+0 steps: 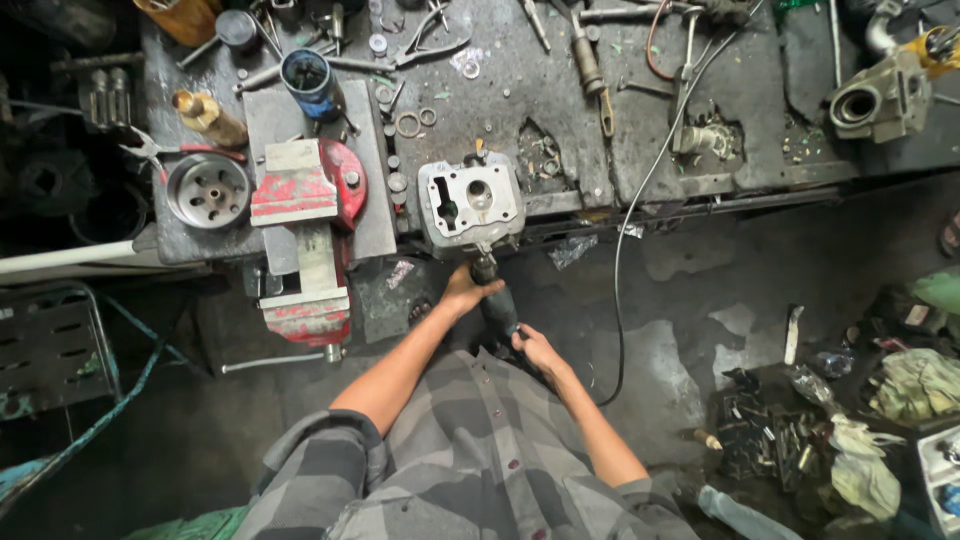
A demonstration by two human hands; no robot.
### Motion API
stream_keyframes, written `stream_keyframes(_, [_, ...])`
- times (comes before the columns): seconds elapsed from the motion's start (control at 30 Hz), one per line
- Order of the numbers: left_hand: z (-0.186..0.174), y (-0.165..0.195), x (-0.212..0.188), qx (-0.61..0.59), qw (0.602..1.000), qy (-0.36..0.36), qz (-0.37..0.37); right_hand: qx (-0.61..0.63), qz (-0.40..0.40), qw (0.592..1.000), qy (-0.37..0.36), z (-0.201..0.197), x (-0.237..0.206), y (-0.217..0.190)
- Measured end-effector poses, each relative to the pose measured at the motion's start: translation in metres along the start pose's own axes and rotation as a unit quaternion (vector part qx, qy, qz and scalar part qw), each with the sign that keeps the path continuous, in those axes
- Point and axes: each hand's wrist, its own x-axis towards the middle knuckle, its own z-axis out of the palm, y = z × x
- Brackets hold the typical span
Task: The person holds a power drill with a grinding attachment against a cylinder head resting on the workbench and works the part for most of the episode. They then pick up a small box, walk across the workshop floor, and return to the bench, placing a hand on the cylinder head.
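Note:
A grey metal engine cylinder head (470, 203) sits at the front edge of the grimy workbench (560, 110). A dark hand-held power tool (497, 305) points up into its lower side. My left hand (466, 290) grips the tool's front end just below the cylinder head. My right hand (537, 350) holds the rear of the tool's body, close to my checked shirt. A black cord (625, 270) runs from near the tool up over the bench edge.
A red bench vise (302, 225) stands left of the cylinder head, with a metal pulley (208, 190) beside it. Pliers, washers, a blue can (308, 82) and another engine part (880, 100) litter the bench. Rags and scrap (880, 410) lie on the floor at right.

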Motion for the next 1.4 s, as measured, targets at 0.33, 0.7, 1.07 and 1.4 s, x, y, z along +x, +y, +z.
stream_keyframes(0.33, [-0.047, 0.040, -0.030, 0.006, 1.000, 0.005, -0.012, 0.032, 0.037, 0.999, 0.002, 0.026, -0.032, -0.032])
stream_keyframes(0.7, [-0.047, 0.043, -0.023, 0.052, 0.999, 0.010, -0.002, 0.001, -0.009, 1.000, -0.007, 0.028, -0.022, -0.035])
stream_keyframes(1.07, [-0.053, 0.042, -0.002, 0.035, 0.999, 0.006, 0.006, 0.031, -0.009, 0.999, -0.031, 0.026, 0.005, -0.037])
stream_keyframes(1.4, [-0.057, 0.057, 0.068, 0.029, 1.000, 0.002, -0.009, 0.018, 0.003, 0.999, -0.032, 0.002, 0.063, -0.072])
